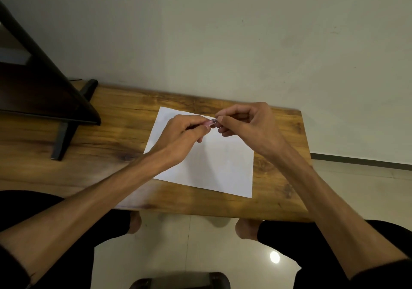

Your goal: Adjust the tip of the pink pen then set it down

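At frame centre, above the white sheet (207,155), my left hand (180,137) grips the small pinkish pen (210,122) steady while my right hand (243,124) pinches its tip, seemingly to work the cap.

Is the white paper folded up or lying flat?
Flat and spread out. The white paper lies unfolded on the wooden table, its near corners down, beneath the hands; no crease shows.

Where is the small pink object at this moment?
In the head view, the small pink object is held between the left hand and right hand, above the far part of the white paper.
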